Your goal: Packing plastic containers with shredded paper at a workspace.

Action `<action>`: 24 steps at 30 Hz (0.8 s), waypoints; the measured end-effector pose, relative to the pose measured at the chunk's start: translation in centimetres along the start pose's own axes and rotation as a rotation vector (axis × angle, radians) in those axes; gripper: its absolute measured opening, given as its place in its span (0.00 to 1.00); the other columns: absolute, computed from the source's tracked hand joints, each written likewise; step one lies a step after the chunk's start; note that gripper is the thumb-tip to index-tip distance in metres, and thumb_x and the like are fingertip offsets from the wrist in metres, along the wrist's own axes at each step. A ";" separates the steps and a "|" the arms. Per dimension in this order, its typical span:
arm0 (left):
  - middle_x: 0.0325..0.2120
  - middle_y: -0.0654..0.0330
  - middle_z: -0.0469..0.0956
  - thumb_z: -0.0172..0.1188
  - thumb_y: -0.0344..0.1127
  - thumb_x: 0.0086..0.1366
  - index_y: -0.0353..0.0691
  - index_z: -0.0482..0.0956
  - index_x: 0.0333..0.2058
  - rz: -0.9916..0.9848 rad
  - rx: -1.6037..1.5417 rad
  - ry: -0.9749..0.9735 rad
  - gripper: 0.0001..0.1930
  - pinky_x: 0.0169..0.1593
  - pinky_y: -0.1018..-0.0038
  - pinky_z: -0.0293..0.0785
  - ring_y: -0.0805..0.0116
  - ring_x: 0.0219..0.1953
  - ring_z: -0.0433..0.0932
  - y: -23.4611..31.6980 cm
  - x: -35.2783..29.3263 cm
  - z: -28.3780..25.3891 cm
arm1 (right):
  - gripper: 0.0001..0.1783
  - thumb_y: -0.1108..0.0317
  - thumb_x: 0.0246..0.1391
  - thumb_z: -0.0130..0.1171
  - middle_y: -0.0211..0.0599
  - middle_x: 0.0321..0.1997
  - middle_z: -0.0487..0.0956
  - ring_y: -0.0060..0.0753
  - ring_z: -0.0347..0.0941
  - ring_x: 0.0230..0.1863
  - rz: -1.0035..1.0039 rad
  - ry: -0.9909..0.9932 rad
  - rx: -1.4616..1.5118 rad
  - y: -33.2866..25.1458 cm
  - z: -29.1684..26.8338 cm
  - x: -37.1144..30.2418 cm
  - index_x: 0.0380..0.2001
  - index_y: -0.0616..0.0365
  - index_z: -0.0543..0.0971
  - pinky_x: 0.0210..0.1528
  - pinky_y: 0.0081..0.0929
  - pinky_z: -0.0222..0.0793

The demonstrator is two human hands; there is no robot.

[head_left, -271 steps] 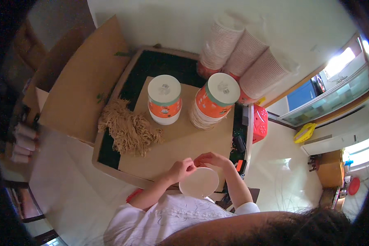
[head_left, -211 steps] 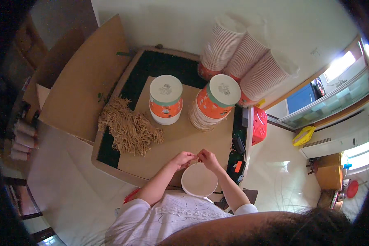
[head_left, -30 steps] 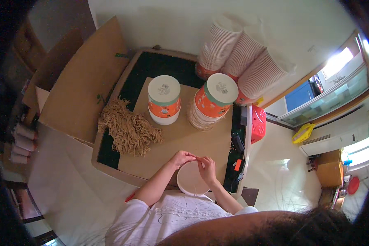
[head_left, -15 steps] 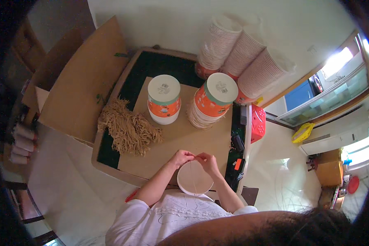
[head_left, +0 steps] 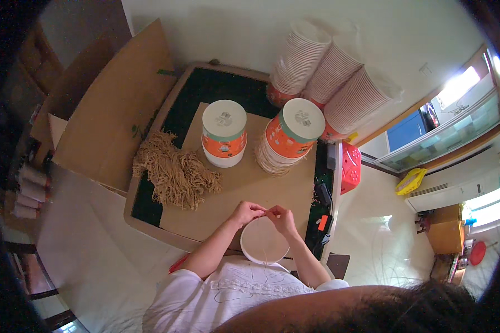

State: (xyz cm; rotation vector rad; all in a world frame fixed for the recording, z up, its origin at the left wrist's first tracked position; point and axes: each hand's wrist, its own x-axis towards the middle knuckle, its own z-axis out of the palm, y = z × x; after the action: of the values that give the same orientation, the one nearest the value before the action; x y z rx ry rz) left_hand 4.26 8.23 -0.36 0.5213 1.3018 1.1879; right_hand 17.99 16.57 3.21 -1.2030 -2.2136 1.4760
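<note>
Left hand: low centre of the frame, its fingers bent and pressed together at the tips; they seem to pinch a fine strand, though that is too small for me to make out.
Right hand: meets the left hand (head_left: pixel 249 212) just beyond the far rim; the right hand (head_left: pixel 283 221) also has its fingertips drawn in, seemingly on the same strand.
White tub: the white tub (head_left: pixel 264 240) sits between the forearms, against the person's shirt (head_left: pixel 228 283), round pale face toward me; whether that is mouth or base I can't tell. A thin strand (head_left: pixel 265 257) shows by its near rim.
Tan cord: a loose, tangled bundle of cord (head_left: pixel 175 172) lies left of centre, partly on a cardboard sheet (head_left: pixel 261 194) over the table (head_left: pixel 244 83).
Left orange tub: base up, upper centre; no cord shows around this left orange tub (head_left: pixel 224 145).
Right orange tub: base up too; cord circles the lower part of this right orange tub (head_left: pixel 289 139).
Progress: I'd judge some cord placed around one tub, plenty left in the bundle, the strand in hand unfinished.
Upper right: tall stacks of nested tubs (head_left: pixel 341 66) lean by the wall.
</note>
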 end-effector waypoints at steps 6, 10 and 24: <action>0.21 0.61 0.77 0.56 0.29 0.51 0.36 0.78 0.29 0.146 0.231 0.103 0.06 0.29 0.81 0.70 0.78 0.23 0.73 0.5 -0.3 0.7 | 0.06 0.71 0.41 0.58 0.33 0.20 0.76 0.19 0.70 0.23 0.016 -0.011 0.017 0.2 -0.2 0.1 0.24 0.63 0.76 0.28 0.17 0.65; 0.22 0.62 0.77 0.57 0.31 0.52 0.36 0.78 0.27 0.164 0.246 0.136 0.06 0.29 0.81 0.69 0.78 0.24 0.73 -0.5 0.3 0.3 | 0.07 0.68 0.42 0.57 0.35 0.21 0.76 0.21 0.69 0.24 -0.002 -0.041 0.010 1.2 -0.1 0.5 0.25 0.60 0.76 0.28 0.21 0.65; 0.22 0.62 0.76 0.55 0.29 0.53 0.35 0.76 0.28 0.059 0.081 0.169 0.05 0.28 0.80 0.71 0.76 0.22 0.73 -1.3 0.7 0.0 | 0.10 0.63 0.43 0.56 0.27 0.19 0.73 0.17 0.65 0.22 0.233 -0.350 -0.065 0.5 -1.1 2.3 0.24 0.60 0.77 0.23 0.17 0.61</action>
State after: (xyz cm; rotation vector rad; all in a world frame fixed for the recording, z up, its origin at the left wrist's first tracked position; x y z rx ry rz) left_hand 4.61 8.32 -1.80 0.5293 1.4923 1.2533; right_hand 17.36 19.09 2.75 -1.3499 -2.4231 1.8422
